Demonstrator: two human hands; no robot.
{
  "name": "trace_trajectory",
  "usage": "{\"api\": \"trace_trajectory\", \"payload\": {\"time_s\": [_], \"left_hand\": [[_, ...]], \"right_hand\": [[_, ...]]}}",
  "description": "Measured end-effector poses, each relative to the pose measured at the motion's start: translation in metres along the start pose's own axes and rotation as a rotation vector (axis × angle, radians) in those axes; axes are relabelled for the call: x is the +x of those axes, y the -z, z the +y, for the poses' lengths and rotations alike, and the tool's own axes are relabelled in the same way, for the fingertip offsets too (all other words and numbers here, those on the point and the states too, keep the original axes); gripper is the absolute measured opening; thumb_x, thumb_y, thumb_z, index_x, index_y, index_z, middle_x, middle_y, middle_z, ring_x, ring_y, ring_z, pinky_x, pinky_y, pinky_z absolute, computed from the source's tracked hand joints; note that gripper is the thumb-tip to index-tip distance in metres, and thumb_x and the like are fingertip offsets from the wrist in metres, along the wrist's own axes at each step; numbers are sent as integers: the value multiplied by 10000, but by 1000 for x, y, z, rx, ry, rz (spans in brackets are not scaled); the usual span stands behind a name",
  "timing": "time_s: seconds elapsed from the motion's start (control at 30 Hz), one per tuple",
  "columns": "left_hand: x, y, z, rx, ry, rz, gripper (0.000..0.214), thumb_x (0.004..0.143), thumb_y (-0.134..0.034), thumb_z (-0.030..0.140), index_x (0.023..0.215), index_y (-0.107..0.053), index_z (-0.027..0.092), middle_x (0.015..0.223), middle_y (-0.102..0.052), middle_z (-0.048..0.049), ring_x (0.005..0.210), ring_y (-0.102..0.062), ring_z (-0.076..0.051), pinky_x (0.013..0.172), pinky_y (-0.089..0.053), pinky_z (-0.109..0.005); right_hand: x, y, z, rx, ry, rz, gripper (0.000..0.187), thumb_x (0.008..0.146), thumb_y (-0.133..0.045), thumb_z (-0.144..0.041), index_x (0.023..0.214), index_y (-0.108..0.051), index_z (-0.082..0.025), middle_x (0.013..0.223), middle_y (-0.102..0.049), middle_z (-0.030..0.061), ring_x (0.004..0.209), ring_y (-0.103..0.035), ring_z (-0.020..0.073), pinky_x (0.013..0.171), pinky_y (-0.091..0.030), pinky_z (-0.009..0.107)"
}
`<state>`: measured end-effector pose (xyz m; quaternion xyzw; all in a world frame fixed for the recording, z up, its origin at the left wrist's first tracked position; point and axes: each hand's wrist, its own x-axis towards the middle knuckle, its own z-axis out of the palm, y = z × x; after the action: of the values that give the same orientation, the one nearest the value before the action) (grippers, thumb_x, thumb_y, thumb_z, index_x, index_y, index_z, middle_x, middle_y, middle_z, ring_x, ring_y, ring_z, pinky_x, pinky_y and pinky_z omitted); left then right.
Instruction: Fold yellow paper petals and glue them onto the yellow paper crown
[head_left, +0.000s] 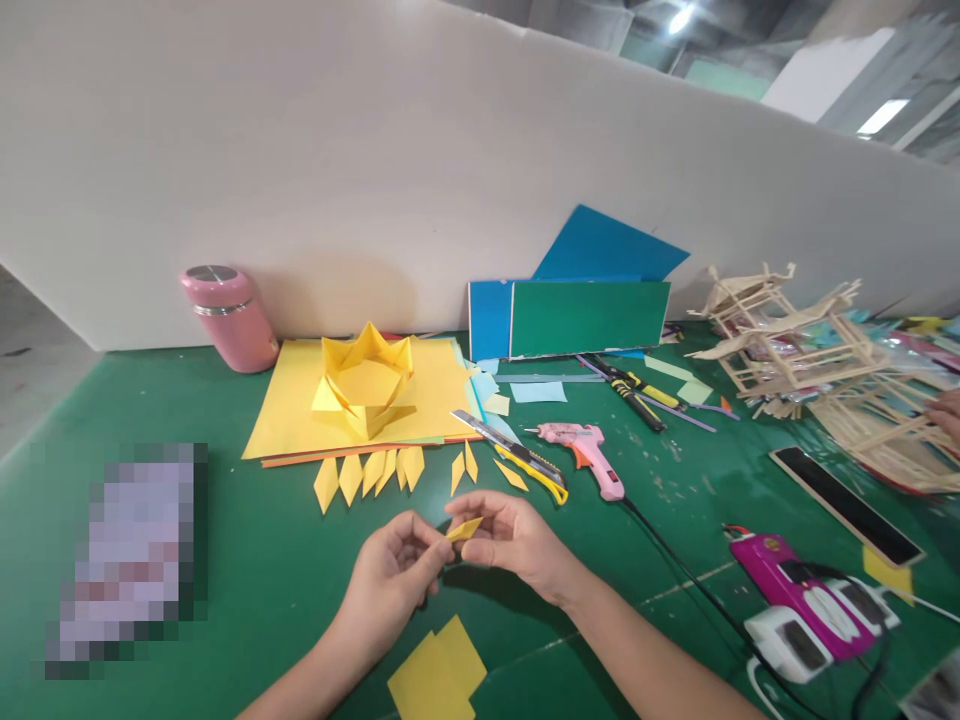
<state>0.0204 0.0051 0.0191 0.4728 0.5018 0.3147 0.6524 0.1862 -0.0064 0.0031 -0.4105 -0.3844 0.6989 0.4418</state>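
My left hand (396, 575) and my right hand (510, 540) meet above the green table (247, 580), both pinching a small folded yellow paper piece (465, 528) between thumb and fingers. A row of several finished yellow folded petals (371, 472) lies just beyond my hands. Behind them a folded yellow paper crown shape (367, 380) sits on a stack of yellow sheets (300, 405). Loose yellow paper squares (436, 672) lie near my left forearm.
A yellow utility knife (517, 455) and a pink glue gun (585, 452) lie to the right of the petals. A pink flask (229, 318) stands at back left. Blue and green card (577, 310) leans on the white wall. A stick model (810, 355) and power strip (810, 610) sit right; another person's hand (946, 412) shows there.
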Motion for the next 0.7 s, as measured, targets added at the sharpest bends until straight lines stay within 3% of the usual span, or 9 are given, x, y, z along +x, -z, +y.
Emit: {"api": "trace_trajectory", "payload": {"time_s": [0.13, 0.37, 0.7], "left_hand": [[1, -1, -1, 3, -9, -13, 373, 560, -711, 508, 591, -525, 186, 406, -473, 68, 367, -397, -69, 388, -310, -191], [3, -5, -5, 10, -25, -14, 377, 597, -690, 516, 660, -530, 180, 446, -496, 67, 381, -427, -72, 384, -334, -180], [0, -11, -2, 0, -71, -29, 381, 603, -677, 530, 635, -492, 199, 436, -452, 81, 386, -408, -77, 390, -333, -188]], "right_hand": [[0, -2, 1, -104, 10, 31, 269, 634, -794, -375, 787, -690, -180, 706, -657, -15, 628, -581, 103, 644, -459, 248], [0, -5, -2, -129, 23, 85, 319, 601, -795, -434, 708, -650, -172, 638, -620, -27, 559, -529, 90, 594, -426, 243], [-3, -1, 1, -186, -34, 60, 406, 568, -799, -477, 686, -559, -171, 592, -521, -61, 532, -458, 72, 551, -358, 223]]}}
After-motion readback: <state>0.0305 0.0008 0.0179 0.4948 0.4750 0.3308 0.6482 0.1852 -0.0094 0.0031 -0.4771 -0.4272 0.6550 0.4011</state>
